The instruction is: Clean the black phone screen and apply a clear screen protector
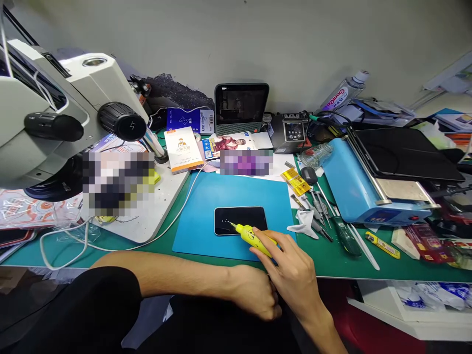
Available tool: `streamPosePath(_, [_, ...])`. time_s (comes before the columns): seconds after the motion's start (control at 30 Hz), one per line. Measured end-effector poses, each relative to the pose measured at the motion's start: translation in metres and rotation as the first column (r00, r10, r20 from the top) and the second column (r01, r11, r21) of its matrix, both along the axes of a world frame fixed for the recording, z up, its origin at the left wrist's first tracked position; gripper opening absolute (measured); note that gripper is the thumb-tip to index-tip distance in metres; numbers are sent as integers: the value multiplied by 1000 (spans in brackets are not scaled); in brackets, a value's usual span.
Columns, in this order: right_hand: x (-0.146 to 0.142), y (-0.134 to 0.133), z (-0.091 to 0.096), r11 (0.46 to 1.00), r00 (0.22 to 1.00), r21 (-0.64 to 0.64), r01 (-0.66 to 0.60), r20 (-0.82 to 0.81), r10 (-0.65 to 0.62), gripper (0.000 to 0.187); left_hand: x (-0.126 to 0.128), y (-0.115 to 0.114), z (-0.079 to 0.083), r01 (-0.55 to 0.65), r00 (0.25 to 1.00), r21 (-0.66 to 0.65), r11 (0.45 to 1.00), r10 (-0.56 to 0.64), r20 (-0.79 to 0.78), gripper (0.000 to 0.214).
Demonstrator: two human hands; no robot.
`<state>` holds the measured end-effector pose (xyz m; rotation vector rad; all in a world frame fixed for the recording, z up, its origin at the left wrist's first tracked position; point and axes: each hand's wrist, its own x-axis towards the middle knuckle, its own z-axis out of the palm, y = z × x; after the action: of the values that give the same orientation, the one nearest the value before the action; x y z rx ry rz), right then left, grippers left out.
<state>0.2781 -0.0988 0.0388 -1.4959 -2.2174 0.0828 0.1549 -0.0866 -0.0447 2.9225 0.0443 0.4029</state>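
My right hand (293, 263) holds a yellow needle-tip bottle (254, 237) tilted to the left. Its thin metal tip points at the dark screen of a smartphone (245, 215), where a small pale squiggle shows near the tip. The phone lies flat on a blue mat (199, 206). Below the mat, at the table's front edge, my left hand (256, 292) is curled into a fist beside my right hand. Nothing shows in that fist, and its palm side is hidden.
A microscope (110, 83) overhangs the left side. Behind the mat stand a small display (241, 105) and boxes. To the right are a white crumpled wipe (305, 224), screwdrivers, a yellow cutter (382, 245) and a blue machine (354, 187). A white cable (177, 214) crosses the left.
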Motion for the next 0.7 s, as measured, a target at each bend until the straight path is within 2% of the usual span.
streamPosePath(0.07, [6, -2, 0, 1000, 1000, 2, 23, 4, -23, 39, -5, 2, 4, 176, 983, -1, 984, -176, 56, 10])
streamPosePath(0.1, [10, -3, 0, 999, 999, 8, 37, 5, -37, 39, -6, 3, 6, 228, 971, 2, 974, -227, 76, 9])
streamPosePath(0.2, [20, -6, 0, 996, 996, 25, 84, 11, -85, 40, -9, 5, 12, 287, 952, -1, 958, -285, 113, 9])
streamPosePath(0.4, [38, -10, 2, 987, 988, 41, 154, 25, -155, 37, -6, 8, 19, 335, 927, -3, 942, -329, 183, 27])
streamPosePath(0.5, [46, -12, 3, 984, 985, 32, 173, 1, -173, 37, -6, 11, 28, 290, 932, 7, 957, -284, 225, 31])
streamPosePath(0.6, [52, -15, 1, 981, 977, -18, 191, -89, -192, 37, -14, 21, 50, 195, 912, 85, 977, -213, 351, 31])
streamPosePath(0.63, [54, -16, 0, 977, 963, -65, 205, -167, -213, 36, -19, 25, 59, 117, 910, 94, 989, -145, 389, 30])
streamPosePath(0.7, [59, -18, -3, 952, 884, -187, 241, -362, -295, 32, -37, 37, 77, -95, 905, 16, 995, 79, 417, 29])
